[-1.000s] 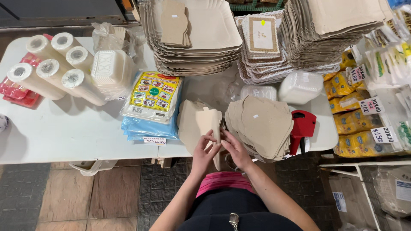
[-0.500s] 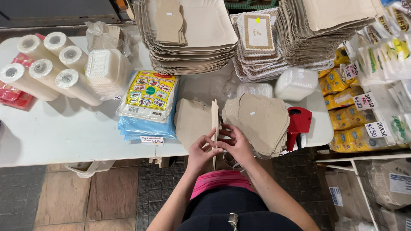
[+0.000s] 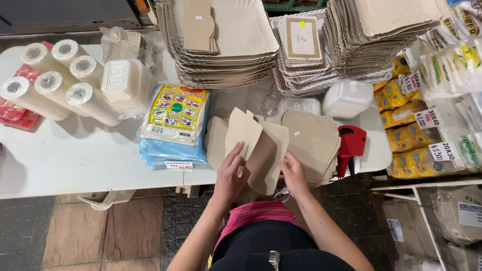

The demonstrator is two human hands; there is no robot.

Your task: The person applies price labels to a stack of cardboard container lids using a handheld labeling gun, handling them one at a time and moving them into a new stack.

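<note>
Brown cardboard cutout (image 3: 244, 131) sits pinched in my left hand (image 3: 232, 173), lower centre; my right hand (image 3: 294, 173) grips the next flat piece (image 3: 271, 150). Beyond, a cardboard pile (image 3: 314, 138), then tray stacks (image 3: 231, 45) at top.

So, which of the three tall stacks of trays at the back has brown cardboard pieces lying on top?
The left stack: flat brown cardboard pieces lie on its top tray; the other two carry none.
</note>
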